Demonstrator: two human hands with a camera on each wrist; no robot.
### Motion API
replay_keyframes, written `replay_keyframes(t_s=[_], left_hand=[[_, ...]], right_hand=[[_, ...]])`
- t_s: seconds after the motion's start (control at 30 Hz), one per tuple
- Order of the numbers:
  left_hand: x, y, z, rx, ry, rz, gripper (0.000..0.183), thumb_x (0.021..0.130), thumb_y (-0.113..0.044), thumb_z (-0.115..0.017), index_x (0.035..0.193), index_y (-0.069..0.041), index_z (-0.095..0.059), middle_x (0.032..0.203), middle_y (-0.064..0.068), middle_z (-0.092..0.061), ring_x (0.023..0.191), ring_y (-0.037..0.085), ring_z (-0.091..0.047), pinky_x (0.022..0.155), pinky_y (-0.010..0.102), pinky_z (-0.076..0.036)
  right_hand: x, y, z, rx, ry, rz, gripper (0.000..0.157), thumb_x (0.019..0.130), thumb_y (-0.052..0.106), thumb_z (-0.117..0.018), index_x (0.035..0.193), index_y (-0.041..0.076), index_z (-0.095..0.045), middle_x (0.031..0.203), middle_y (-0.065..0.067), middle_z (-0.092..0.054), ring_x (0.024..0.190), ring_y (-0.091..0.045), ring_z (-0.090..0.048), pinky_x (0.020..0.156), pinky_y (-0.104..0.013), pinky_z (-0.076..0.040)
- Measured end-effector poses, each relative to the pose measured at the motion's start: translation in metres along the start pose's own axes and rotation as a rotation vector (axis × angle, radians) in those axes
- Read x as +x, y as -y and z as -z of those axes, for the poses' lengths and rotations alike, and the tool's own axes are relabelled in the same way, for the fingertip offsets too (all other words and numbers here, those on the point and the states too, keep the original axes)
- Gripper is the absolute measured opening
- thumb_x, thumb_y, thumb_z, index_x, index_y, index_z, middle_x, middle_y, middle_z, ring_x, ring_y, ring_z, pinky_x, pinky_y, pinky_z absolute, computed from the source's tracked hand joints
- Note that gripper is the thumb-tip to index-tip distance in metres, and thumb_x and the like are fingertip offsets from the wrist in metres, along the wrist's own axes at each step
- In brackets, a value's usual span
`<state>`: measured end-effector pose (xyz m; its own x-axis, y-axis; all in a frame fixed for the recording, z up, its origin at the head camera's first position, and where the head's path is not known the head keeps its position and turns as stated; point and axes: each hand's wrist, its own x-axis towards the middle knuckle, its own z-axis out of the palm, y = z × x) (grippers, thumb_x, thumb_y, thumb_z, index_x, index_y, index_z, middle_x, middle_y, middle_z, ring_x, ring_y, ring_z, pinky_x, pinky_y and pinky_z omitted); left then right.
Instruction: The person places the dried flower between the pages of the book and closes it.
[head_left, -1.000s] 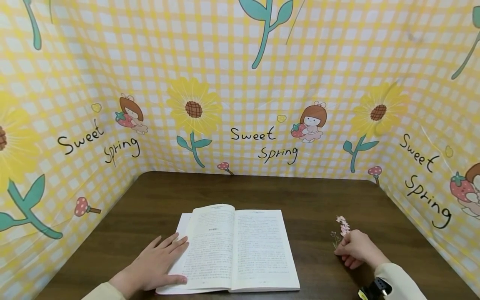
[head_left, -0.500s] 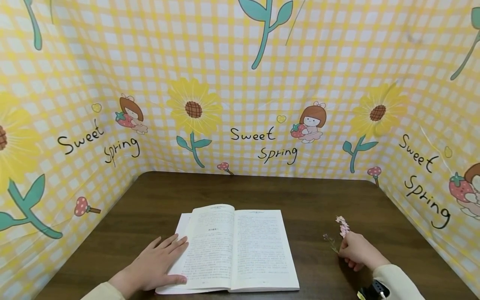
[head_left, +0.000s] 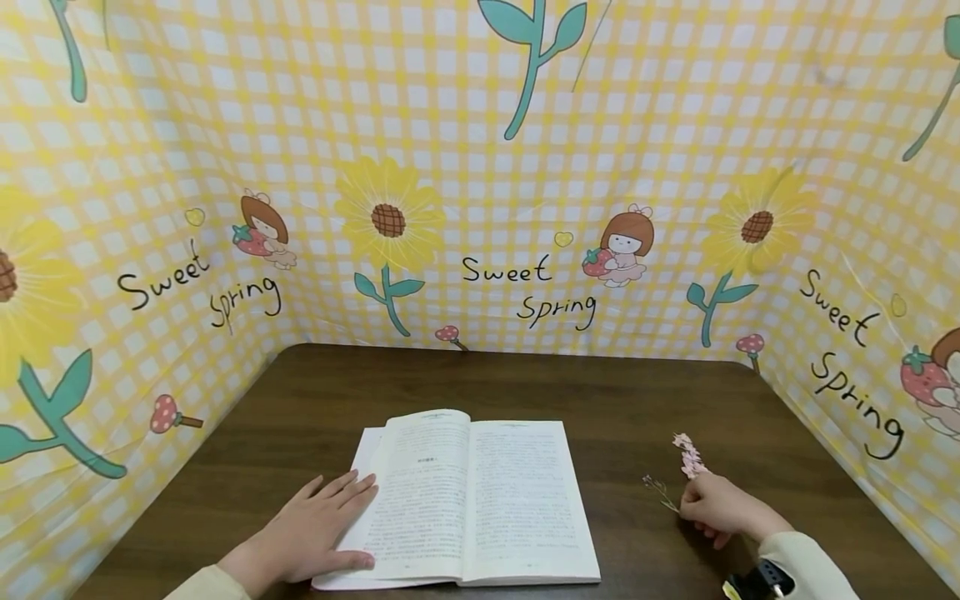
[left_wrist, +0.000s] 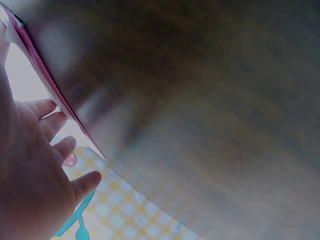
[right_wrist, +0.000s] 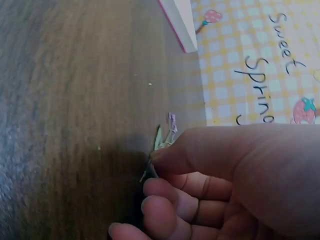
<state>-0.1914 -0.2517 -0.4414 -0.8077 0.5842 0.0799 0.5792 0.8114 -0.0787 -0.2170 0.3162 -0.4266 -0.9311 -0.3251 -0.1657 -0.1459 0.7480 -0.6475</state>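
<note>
An open book [head_left: 517, 500] with printed pages lies on the dark wooden table. Fingers spread and straight, my left hand [head_left: 318, 525] rests on the lower left margin of the book. The left wrist view shows this hand [left_wrist: 35, 165] beside the book's pinkish edge [left_wrist: 52, 87]. To the right of the book, my right hand [head_left: 723, 508] pinches the stems of small flowers between thumb and index finger. A pink flower sprig [head_left: 688, 457] rises above the fingers, and a thin purple flower sprig [head_left: 660, 490] leans left. In the right wrist view, a green stem [right_wrist: 158, 137] pokes out by the thumb tip.
A yellow checked cloth [head_left: 495, 192] printed with sunflowers surrounds the brown table [head_left: 585, 383] on the back and both sides. A dark device [head_left: 757, 579] is strapped on the right wrist. Tiny pale specks [right_wrist: 150, 84] dot the tabletop near the right hand.
The right hand has shifted slightly right and toward me. The thin purple sprig has swung out to the left, away from the pink one. Left hand and book stay put.
</note>
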Motion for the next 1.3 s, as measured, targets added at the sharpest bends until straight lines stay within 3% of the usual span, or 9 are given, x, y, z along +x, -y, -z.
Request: replay_keyframes(t_s=[0.1, 0.23, 0.33, 0.5, 0.67, 0.9, 1.3], left_hand=[[0.000, 0.000, -0.001, 0.004, -0.002, 0.003, 0.093, 0.086, -0.079, -0.045, 0.143, -0.005, -0.052, 0.148, 0.009, -0.050, 0.136, 0.033, -0.044, 0.102, 0.064, -0.036], [0.000, 0.000, -0.002, 0.003, -0.002, 0.003, 0.093, 0.086, -0.079, -0.046, 0.143, -0.005, -0.052, 0.148, 0.009, -0.050, 0.135, 0.033, -0.045, 0.101, 0.064, -0.036], [0.001, 0.000, -0.001, 0.001, 0.000, 0.000, 0.093, 0.086, -0.078, -0.046, 0.143, -0.005, -0.052, 0.148, 0.009, -0.050, 0.135, 0.033, -0.045, 0.101, 0.064, -0.037], [0.001, 0.000, -0.001, 0.001, 0.002, 0.000, 0.094, 0.086, -0.079, -0.046, 0.143, -0.005, -0.052, 0.148, 0.009, -0.050, 0.135, 0.034, -0.046, 0.100, 0.063, -0.037], [0.001, 0.001, -0.001, -0.012, 0.020, 0.003, 0.094, 0.086, -0.079, -0.045, 0.144, -0.005, -0.051, 0.150, 0.009, -0.048, 0.135, 0.034, -0.045, 0.100, 0.064, -0.037], [0.001, 0.001, 0.000, -0.039, 0.030, 0.009, 0.094, 0.086, -0.078, -0.046, 0.145, -0.005, -0.050, 0.150, 0.010, -0.047, 0.135, 0.035, -0.045, 0.100, 0.065, -0.037], [-0.001, 0.000, 0.000, -0.052, 0.016, 0.023, 0.096, 0.085, -0.079, -0.047, 0.145, -0.005, -0.050, 0.150, 0.009, -0.047, 0.134, 0.036, -0.047, 0.099, 0.065, -0.037]], right_hand=[[0.000, -0.002, 0.001, 0.039, -0.008, -0.001, 0.018, 0.086, 0.003, -0.057, 0.069, 0.005, -0.056, 0.060, -0.002, -0.050, 0.049, -0.014, -0.051, 0.043, -0.034, -0.053], [0.000, 0.001, -0.001, 0.055, -0.117, -0.061, 0.017, 0.087, 0.010, -0.068, 0.073, 0.005, -0.060, 0.060, -0.002, -0.053, 0.051, -0.016, -0.054, 0.043, -0.034, -0.053], [0.000, 0.007, -0.007, 0.022, -0.226, -0.117, 0.016, 0.080, 0.011, -0.079, 0.074, 0.007, -0.065, 0.058, -0.002, -0.054, 0.051, -0.015, -0.055, 0.042, -0.033, -0.052], [0.001, 0.019, -0.016, -0.064, -0.309, -0.123, 0.018, 0.077, 0.002, -0.079, 0.066, 0.009, -0.066, 0.053, -0.001, -0.053, 0.047, -0.014, -0.054, 0.040, -0.031, -0.051], [0.004, 0.022, -0.020, -0.145, -0.285, -0.105, 0.024, 0.082, -0.001, -0.073, 0.064, 0.009, -0.062, 0.055, 0.001, -0.051, 0.040, -0.014, -0.053, 0.039, -0.029, -0.049], [0.005, 0.016, -0.025, -0.223, -0.246, 0.029, 0.031, 0.083, -0.007, -0.064, 0.060, 0.010, -0.053, 0.057, 0.004, -0.047, 0.035, -0.009, -0.048, 0.035, -0.026, -0.043], [-0.001, 0.010, -0.015, -0.005, -0.101, 0.022, 0.021, 0.095, 0.002, -0.058, 0.077, 0.008, -0.050, 0.067, 0.001, -0.040, 0.055, -0.013, -0.042, 0.044, -0.029, -0.045]])
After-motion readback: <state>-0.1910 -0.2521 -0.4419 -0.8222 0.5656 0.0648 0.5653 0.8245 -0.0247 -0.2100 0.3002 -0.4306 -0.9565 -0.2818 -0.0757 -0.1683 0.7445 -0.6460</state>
